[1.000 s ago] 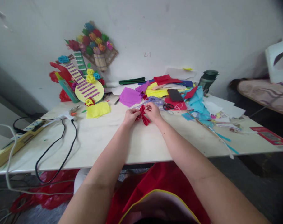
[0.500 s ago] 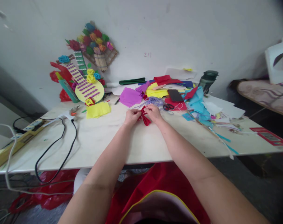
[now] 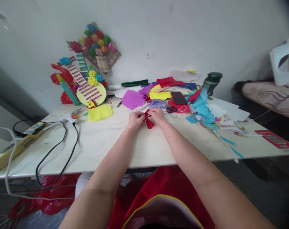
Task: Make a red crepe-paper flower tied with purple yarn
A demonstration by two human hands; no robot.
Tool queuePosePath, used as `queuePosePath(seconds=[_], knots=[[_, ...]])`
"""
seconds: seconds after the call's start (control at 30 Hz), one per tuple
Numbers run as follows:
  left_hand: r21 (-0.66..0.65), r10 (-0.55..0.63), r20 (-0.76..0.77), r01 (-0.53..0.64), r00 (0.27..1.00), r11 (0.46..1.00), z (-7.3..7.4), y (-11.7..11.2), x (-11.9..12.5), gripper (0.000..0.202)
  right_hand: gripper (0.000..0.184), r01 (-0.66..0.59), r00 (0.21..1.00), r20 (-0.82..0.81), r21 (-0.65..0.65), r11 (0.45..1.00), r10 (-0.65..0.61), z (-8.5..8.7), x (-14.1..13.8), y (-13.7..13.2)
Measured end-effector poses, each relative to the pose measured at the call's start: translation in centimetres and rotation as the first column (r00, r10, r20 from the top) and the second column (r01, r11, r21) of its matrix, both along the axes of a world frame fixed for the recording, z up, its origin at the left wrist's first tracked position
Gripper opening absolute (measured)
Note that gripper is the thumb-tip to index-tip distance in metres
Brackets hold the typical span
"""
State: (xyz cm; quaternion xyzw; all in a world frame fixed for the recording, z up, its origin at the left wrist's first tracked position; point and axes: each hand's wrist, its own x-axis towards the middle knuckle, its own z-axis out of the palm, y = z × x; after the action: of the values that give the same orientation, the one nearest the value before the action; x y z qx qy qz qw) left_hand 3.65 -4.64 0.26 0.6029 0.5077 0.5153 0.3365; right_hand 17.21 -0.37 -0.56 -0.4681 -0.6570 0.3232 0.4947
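Observation:
A piece of red crepe paper (image 3: 148,122), gathered at its middle like a bow, is between my hands just above the table (image 3: 111,143). On its left side my left hand (image 3: 135,120) is closed, thumb and fingers pinching the paper. My right hand (image 3: 157,115) pinches it from the right, near the gathered middle. Whether a thread runs round the gather is too small to tell. Right behind my hands lie a tangle of pale purple cord (image 3: 158,103) and black scissors (image 3: 171,109).
Purple paper (image 3: 133,99), yellow paper (image 3: 100,112), a phone (image 3: 178,98) and blue crepe paper (image 3: 203,106) lie around. A paper-flower guitar (image 3: 90,93) and glue bottle (image 3: 69,92) stand back left, a dark bottle (image 3: 212,83) back right. A glue gun (image 3: 71,117) with cable and a power strip (image 3: 27,138) are left.
Both hands stay in nearly the same place, with small finger shifts. The upper part of the red crepe paper now shows more between my fingertips.

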Motion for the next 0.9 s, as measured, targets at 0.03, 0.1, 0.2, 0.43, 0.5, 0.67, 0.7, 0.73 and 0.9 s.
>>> queuePosePath(seconds=[0.03,0.1,0.2,0.43,0.5,0.67,0.7,0.73,0.9], knots=[[0.019,0.003,-0.032,-0.002,0.999,1.000,-0.03,0.00,0.02,0.016,0.019,0.004,1.000,-0.010,-0.020,1.000,-0.004,0.02,0.00,-0.03],[0.057,0.014,-0.090,-0.009,0.996,0.998,-0.11,-0.02,0.06,0.017,0.017,0.021,0.999,-0.031,-0.059,0.998,-0.023,0.06,-0.04,-0.09],[0.084,0.038,-0.145,-0.026,0.989,0.996,-0.16,-0.07,0.09,0.019,0.011,0.037,0.996,-0.076,-0.130,0.991,-0.047,0.14,-0.15,-0.22],[0.113,0.058,-0.182,-0.038,0.982,0.993,-0.24,-0.04,0.12,0.017,0.011,-0.007,0.984,-0.176,-0.189,0.982,-0.027,0.49,-0.39,-0.72],[0.095,0.042,-0.129,-0.030,0.991,0.995,-0.27,0.00,0.19,0.016,0.011,-0.009,0.984,-0.178,-0.189,0.982,-0.025,0.58,-0.44,-0.85],[-0.095,-0.014,0.121,0.025,0.993,0.995,-0.17,-0.03,0.26,0.010,0.016,0.003,0.982,-0.188,-0.095,0.995,-0.021,0.63,-0.56,-1.00],[-0.132,-0.025,0.172,0.048,0.985,0.990,-0.18,-0.04,0.21,0.009,0.016,-0.002,0.982,-0.188,-0.069,0.998,-0.011,0.62,-0.58,-1.01],[-0.157,-0.036,0.215,0.071,0.976,0.985,-0.20,-0.02,0.14,0.010,0.015,-0.008,0.982,-0.187,-0.039,0.999,0.001,0.61,-0.59,-1.01],[-0.166,-0.084,0.365,0.153,0.927,0.974,-0.48,0.15,-0.26,0.020,0.012,-0.043,0.983,-0.171,0.106,0.993,0.061,0.60,-0.52,-0.87]])
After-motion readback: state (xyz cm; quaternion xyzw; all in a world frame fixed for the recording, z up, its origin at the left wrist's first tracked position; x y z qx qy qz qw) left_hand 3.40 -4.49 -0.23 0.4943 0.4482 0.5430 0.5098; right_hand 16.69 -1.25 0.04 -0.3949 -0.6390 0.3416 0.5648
